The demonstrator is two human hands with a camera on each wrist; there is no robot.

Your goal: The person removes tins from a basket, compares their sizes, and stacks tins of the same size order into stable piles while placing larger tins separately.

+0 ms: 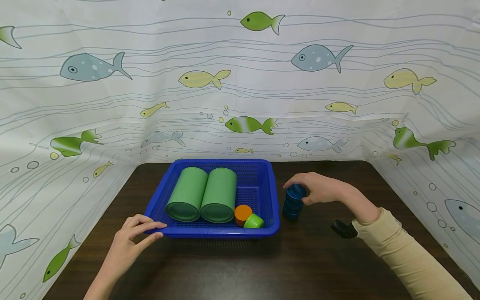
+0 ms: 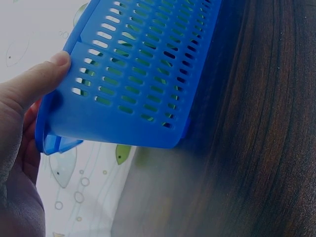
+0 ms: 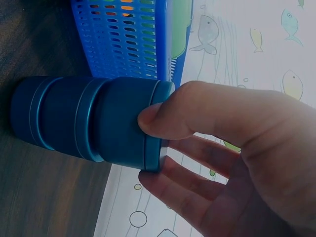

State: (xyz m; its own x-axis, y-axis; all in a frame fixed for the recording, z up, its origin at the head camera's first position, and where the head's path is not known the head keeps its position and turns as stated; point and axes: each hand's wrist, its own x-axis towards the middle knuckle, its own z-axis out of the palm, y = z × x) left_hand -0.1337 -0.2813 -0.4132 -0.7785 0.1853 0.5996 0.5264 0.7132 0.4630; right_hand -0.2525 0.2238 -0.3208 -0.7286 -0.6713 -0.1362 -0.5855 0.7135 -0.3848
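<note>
A blue plastic basket (image 1: pixel 225 231) stands on the dark table. My left hand (image 1: pixel 131 241) grips the rim at its near left corner, fingers over the edge and thumb (image 2: pixel 60 59) against the outside. Right of the basket, a stack of three blue cups (image 1: pixel 292 204) stands upright on the table. My right hand (image 1: pixel 318 187) holds the top cup (image 3: pixel 126 123) near its rim, with the thumb on one side and fingertips on the other. In the basket lie two large green cylinders (image 1: pixel 221 191), an orange cup (image 1: pixel 243 213) and a tilted light green cup (image 1: pixel 254 221).
The dark wooden table (image 1: pixel 240 266) reaches out in front of the basket and to both sides. A white sheet (image 1: pixel 210 41) printed with fish hangs behind and along the sides. A black strap end (image 1: pixel 344 229) sticks out from the right sleeve (image 1: pixel 397 246).
</note>
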